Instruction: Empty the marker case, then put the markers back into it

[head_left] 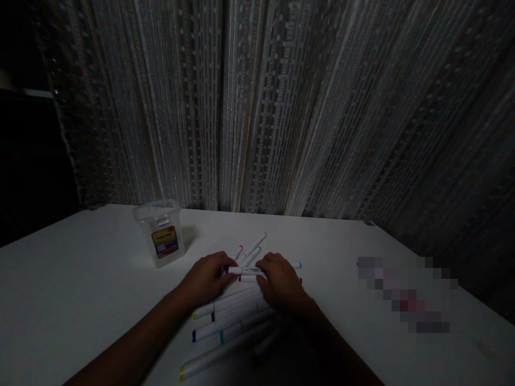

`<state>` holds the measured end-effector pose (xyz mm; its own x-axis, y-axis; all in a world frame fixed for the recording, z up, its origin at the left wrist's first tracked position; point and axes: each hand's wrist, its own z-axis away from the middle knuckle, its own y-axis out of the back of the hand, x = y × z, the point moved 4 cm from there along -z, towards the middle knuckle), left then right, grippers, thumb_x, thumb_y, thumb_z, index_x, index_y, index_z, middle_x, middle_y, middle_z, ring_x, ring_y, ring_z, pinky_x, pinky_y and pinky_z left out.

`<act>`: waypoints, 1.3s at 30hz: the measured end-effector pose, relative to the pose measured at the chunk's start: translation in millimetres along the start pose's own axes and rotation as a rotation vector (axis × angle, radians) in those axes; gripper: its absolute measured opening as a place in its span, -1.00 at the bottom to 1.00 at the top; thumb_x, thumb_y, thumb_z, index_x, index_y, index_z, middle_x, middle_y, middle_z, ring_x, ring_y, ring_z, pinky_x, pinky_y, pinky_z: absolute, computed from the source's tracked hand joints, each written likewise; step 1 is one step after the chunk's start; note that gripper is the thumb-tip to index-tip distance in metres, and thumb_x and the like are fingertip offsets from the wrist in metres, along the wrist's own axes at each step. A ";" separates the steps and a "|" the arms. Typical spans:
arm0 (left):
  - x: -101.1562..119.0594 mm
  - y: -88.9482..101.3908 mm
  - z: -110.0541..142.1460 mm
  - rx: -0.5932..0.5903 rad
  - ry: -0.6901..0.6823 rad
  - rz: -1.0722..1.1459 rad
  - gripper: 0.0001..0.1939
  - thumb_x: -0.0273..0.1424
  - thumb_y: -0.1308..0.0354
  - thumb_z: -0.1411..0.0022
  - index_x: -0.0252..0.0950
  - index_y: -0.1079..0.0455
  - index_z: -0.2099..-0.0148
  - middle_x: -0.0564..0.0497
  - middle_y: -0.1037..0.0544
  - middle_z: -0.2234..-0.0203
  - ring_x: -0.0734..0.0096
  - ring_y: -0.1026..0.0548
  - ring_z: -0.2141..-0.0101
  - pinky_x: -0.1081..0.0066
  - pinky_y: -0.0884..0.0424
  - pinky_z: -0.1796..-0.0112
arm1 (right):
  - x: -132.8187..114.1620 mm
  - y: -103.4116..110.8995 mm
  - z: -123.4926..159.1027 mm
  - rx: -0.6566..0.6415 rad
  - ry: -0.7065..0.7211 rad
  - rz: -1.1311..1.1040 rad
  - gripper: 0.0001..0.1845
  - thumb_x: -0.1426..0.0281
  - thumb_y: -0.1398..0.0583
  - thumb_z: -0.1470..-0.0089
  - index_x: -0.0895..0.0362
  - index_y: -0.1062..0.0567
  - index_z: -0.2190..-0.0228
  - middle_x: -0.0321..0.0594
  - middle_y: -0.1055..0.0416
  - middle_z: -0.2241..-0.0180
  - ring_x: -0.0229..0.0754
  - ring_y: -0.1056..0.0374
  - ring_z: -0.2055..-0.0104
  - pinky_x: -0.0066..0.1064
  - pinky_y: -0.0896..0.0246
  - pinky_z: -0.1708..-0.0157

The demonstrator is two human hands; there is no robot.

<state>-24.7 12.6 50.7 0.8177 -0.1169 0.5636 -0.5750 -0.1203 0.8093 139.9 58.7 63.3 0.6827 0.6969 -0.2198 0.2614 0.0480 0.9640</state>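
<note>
Both my hands rest on a white table (72,289) over a spread of white marker pens. My left hand (207,279) and my right hand (281,283) together grip one white marker (246,271) held level between them, one hand at each end. Several more markers (225,321) with coloured end caps lie under and in front of my hands. Two others (252,247) lie just beyond my fingers.
A clear plastic tub (161,231) with a coloured label stands upright to the back left of my hands. A blurred patch (406,295) covers something on the table at the right. A striped curtain (257,107) hangs behind the table. The room is dim.
</note>
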 end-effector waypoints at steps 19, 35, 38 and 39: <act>-0.2 0.7 0.4 0.075 -0.129 0.068 -0.76 -0.24 -0.01 -0.17 -0.24 -0.40 0.22 -0.04 -0.43 0.22 0.32 -0.36 0.17 0.33 -0.27 0.10 | 10.9 6.4 0.4 0.020 -0.118 0.072 -0.76 0.47 -0.07 0.03 0.23 -0.48 0.30 -0.04 -0.38 0.24 -0.11 -0.22 0.19 -0.33 -0.06 0.18; 0.2 7.8 4.7 0.032 0.177 -0.198 -0.82 -0.27 -0.04 -0.06 -0.26 -0.35 0.40 0.02 -0.43 0.29 0.36 -0.41 0.33 0.42 -0.17 0.38 | 10.8 1.7 0.0 0.038 -0.100 0.088 -0.74 0.32 -0.08 -0.06 0.21 -0.46 0.28 -0.04 -0.34 0.20 -0.09 -0.22 0.14 -0.32 -0.06 0.16; -2.3 8.9 4.0 0.032 0.232 -0.224 -0.78 -0.22 -0.06 -0.06 -0.28 -0.34 0.40 0.01 -0.44 0.38 0.37 -0.40 0.38 0.45 -0.11 0.43 | 12.7 1.2 -0.4 0.021 -0.132 0.100 -0.72 0.28 -0.07 -0.08 0.21 -0.47 0.30 -0.04 -0.36 0.22 -0.09 -0.24 0.17 -0.32 -0.07 0.20; -3.1 8.8 3.6 0.025 0.236 -0.230 -0.77 -0.20 -0.07 -0.06 -0.28 -0.34 0.41 0.01 -0.44 0.40 0.38 -0.40 0.39 0.46 -0.09 0.44 | 13.8 1.4 -0.3 0.009 -0.154 0.102 -0.70 0.27 -0.06 -0.09 0.21 -0.47 0.29 -0.04 -0.37 0.22 -0.08 -0.25 0.17 -0.32 -0.07 0.21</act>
<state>-32.4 8.3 55.5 0.9081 0.1480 0.3918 -0.3726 -0.1418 0.9171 149.4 68.6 61.6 0.8020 0.5803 -0.1415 0.1906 -0.0241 0.9814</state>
